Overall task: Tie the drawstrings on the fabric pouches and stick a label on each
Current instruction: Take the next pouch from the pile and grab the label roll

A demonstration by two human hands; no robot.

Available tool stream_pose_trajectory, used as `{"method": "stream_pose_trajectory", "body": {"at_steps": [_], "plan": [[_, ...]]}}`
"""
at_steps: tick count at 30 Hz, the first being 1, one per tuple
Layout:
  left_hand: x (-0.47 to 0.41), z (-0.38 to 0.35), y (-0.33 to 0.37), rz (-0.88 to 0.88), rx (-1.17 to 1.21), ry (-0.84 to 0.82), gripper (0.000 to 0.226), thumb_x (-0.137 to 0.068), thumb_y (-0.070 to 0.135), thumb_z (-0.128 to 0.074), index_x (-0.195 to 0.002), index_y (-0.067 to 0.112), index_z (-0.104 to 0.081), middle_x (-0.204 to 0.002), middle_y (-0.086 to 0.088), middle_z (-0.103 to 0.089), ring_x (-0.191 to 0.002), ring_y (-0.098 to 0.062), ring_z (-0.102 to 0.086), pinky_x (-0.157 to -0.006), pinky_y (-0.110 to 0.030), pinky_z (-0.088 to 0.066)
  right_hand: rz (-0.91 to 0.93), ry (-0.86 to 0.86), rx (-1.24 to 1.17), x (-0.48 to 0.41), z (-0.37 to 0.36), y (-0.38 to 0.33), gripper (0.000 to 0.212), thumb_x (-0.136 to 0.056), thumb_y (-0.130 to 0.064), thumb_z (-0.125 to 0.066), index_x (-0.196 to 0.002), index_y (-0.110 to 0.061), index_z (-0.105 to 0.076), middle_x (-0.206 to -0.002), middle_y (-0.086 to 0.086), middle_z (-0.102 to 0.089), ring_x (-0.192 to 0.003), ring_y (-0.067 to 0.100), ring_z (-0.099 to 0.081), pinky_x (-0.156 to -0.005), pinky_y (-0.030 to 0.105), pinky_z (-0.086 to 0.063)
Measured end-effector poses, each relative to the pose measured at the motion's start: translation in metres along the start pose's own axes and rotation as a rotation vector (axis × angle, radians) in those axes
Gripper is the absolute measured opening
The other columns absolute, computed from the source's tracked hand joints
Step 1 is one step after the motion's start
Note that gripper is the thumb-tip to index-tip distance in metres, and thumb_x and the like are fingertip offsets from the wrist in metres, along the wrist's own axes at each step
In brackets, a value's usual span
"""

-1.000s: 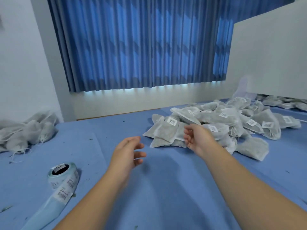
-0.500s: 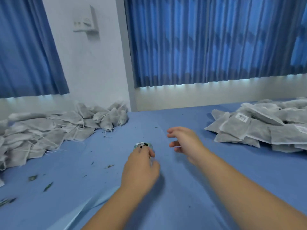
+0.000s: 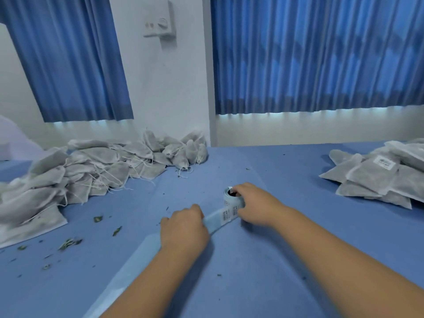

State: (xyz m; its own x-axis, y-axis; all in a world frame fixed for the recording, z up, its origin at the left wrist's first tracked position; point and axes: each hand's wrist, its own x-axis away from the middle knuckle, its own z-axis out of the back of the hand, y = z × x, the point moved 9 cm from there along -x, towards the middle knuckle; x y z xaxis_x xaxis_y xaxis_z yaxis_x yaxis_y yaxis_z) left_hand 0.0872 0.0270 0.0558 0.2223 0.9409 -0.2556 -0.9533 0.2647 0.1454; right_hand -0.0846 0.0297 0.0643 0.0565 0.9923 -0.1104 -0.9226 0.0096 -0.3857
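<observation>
A roll of white labels on pale blue backing (image 3: 232, 199) stands on the blue table (image 3: 263, 249), its strip trailing toward the lower left. My right hand (image 3: 254, 206) grips the roll, fingers curled over its top and side. Just left of it, my left hand (image 3: 183, 230) holds the unrolled backing strip (image 3: 220, 218), which passes under its fingers. A heap of grey fabric pouches with loose white drawstrings (image 3: 91, 171) lies at the left. Labelled pouches (image 3: 376, 177) are stacked at the right.
Small green leaf scraps (image 3: 68, 243) are scattered on the table near the left heap. Blue curtains (image 3: 316, 56) and a white wall with a small fitting (image 3: 160, 26) stand behind the table. A white object (image 3: 13, 143) shows at the far left edge.
The view swung left from the labelled pile. My left hand reached the label roll, then slid back along the strip; my right hand moved in and took hold of the roll.
</observation>
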Motion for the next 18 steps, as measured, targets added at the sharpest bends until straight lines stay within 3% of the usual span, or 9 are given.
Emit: {"method": "stream_pose_trajectory", "body": {"at_steps": [5,9,13,15,18], "plan": [[-0.019,0.01,-0.048,0.067,-0.096,0.045,0.022,-0.088,0.016,-0.044,-0.106,0.023,-0.054,-0.103,0.002,-0.063,-0.1,-0.023,-0.058,-0.075,-0.032,-0.03,-0.013,0.063,0.068,-0.005,-0.003,-0.002,0.041,-0.085,-0.016,-0.052,-0.126,-0.025,-0.051,-0.12,-0.005,-0.047,-0.103,0.02,-0.055,-0.086,0.038,-0.05],[-0.025,0.004,-0.07,0.065,-0.018,0.009,0.019,-0.086,0.015,-0.044,-0.098,0.025,-0.054,-0.102,0.003,-0.063,-0.09,-0.022,-0.053,-0.076,-0.032,-0.031,-0.014,0.161,0.08,-0.005,-0.01,-0.008,0.043,-0.086,-0.019,-0.048,-0.128,-0.029,-0.05,-0.121,-0.008,-0.044,-0.103,0.019,-0.054,-0.078,0.034,-0.047],[-0.035,0.002,-0.073,0.029,0.17,-0.049,0.025,-0.085,0.015,-0.045,-0.099,0.029,-0.06,-0.099,0.008,-0.062,-0.094,-0.019,-0.055,-0.077,-0.031,-0.038,0.107,0.363,0.08,-0.005,-0.005,-0.038,0.037,-0.083,-0.021,-0.052,-0.119,-0.022,-0.059,-0.114,-0.006,-0.048,-0.098,0.018,-0.053,-0.07,0.028,-0.037],[-0.043,0.004,-0.073,0.016,0.333,-0.076,0.021,-0.085,0.015,-0.046,-0.088,0.031,-0.06,-0.088,0.012,-0.06,-0.089,-0.016,-0.058,-0.076,-0.03,-0.044,0.205,0.403,0.067,-0.007,-0.006,-0.059,0.032,-0.084,-0.02,-0.056,-0.114,-0.018,-0.064,-0.109,-0.003,-0.052,-0.094,0.02,-0.054,-0.073,0.027,-0.035],[-0.061,0.009,-0.076,0.026,0.56,-0.104,0.022,-0.087,0.016,-0.048,-0.076,0.03,-0.06,-0.077,0.014,-0.061,-0.072,-0.008,-0.056,-0.059,-0.023,-0.044,0.3,0.495,0.023,-0.009,-0.003,-0.081,0.021,-0.086,-0.022,-0.063,-0.103,-0.012,-0.07,-0.098,0.001,-0.057,-0.087,0.024,-0.058,-0.079,0.031,-0.039]]}}
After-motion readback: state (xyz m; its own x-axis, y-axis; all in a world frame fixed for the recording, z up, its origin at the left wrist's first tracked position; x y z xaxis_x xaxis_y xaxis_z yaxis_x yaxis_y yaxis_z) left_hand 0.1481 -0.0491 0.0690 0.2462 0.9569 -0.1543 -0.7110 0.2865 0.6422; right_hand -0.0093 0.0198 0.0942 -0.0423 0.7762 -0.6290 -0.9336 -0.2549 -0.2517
